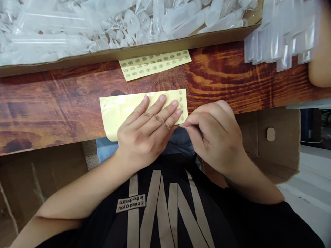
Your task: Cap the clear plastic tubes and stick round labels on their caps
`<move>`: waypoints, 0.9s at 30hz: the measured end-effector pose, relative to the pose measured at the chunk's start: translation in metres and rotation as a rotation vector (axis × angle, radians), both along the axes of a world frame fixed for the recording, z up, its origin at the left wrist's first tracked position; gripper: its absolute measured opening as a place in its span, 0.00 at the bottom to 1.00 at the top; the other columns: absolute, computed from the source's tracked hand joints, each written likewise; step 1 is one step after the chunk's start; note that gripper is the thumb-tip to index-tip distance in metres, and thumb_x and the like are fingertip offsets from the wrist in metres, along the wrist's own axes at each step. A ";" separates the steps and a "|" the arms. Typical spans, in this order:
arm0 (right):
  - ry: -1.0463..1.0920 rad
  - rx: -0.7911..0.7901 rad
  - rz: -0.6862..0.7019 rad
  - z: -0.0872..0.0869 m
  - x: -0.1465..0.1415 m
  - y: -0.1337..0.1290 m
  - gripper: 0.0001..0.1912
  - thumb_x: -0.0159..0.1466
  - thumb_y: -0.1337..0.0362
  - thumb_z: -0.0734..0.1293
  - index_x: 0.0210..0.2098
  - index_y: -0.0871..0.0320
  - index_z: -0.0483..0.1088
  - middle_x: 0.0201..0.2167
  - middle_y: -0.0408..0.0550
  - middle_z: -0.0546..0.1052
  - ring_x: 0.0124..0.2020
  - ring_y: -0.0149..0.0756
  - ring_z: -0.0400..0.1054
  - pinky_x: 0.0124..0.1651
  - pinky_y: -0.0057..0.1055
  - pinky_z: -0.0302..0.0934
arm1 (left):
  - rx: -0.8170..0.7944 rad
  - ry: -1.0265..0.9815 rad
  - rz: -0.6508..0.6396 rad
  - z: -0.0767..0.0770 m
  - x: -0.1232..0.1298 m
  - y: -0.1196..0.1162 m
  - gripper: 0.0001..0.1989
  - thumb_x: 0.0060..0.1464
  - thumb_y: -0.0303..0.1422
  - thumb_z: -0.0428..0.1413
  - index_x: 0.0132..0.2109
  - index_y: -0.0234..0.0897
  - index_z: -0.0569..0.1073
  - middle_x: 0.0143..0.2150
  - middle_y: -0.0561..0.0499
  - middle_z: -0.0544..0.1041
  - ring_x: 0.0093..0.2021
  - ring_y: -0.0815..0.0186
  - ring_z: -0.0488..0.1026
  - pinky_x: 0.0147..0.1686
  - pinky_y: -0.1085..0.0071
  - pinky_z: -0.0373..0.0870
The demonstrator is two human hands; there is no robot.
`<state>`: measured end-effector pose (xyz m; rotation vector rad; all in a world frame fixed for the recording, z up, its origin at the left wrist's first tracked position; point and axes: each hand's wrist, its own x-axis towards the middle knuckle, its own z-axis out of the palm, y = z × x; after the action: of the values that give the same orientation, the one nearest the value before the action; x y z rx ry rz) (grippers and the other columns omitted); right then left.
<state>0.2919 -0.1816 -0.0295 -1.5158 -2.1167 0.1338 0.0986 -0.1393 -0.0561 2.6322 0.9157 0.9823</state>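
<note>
A yellow sticker sheet (pixel 113 110) lies on the wooden table's front edge, its lower left corner curling over the edge. One column of small printed round stickers shows near its right end; the rest of what shows is plain. My left hand (pixel 147 132) presses flat on the sheet, fingers stretched out toward the upper right. At the sheet's lower right corner, my right hand (pixel 214 134) pinches the corner between thumb and index finger, other fingers curled. Farther back lies a second sheet (pixel 155 64) with rows of small oval stickers, its upper edge against a cardboard box.
The cardboard box (pixel 181 44) along the back of the wooden table (pixel 64 100) holds many clear plastic tubes and caps. Stacked clear tubes (pixel 279 34) stand at the back right, beside another person's arm (pixel 320 62). Open cardboard boxes (pixel 276 148) sit below the table.
</note>
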 end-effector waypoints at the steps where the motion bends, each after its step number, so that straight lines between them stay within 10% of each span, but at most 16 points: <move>1: -0.003 0.006 -0.005 0.000 -0.001 -0.001 0.08 0.68 0.72 0.65 0.34 0.55 0.65 0.30 0.43 0.74 0.35 0.35 0.67 0.37 0.35 0.57 | -0.008 -0.001 -0.004 0.000 0.000 0.000 0.24 0.63 0.28 0.58 0.64 0.45 0.67 0.59 0.51 0.77 0.63 0.58 0.71 0.67 0.57 0.66; 10: -0.027 0.107 0.011 -0.007 0.002 -0.003 0.07 0.66 0.72 0.68 0.35 0.56 0.67 0.31 0.45 0.76 0.32 0.35 0.64 0.35 0.37 0.55 | 0.053 0.050 0.012 0.005 0.002 0.001 0.19 0.60 0.28 0.61 0.58 0.35 0.72 0.56 0.46 0.79 0.62 0.59 0.73 0.66 0.59 0.68; 27: -0.068 0.118 0.010 -0.008 0.002 -0.003 0.08 0.67 0.71 0.66 0.35 0.52 0.67 0.31 0.40 0.75 0.33 0.35 0.61 0.36 0.37 0.52 | -0.246 0.094 -0.040 0.011 0.000 0.004 0.22 0.67 0.31 0.51 0.65 0.52 0.65 0.64 0.56 0.73 0.67 0.56 0.67 0.71 0.48 0.59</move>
<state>0.2941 -0.1844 -0.0377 -1.4603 -2.1456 -0.0391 0.0990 -0.1355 -0.0454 2.4949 0.9345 0.6926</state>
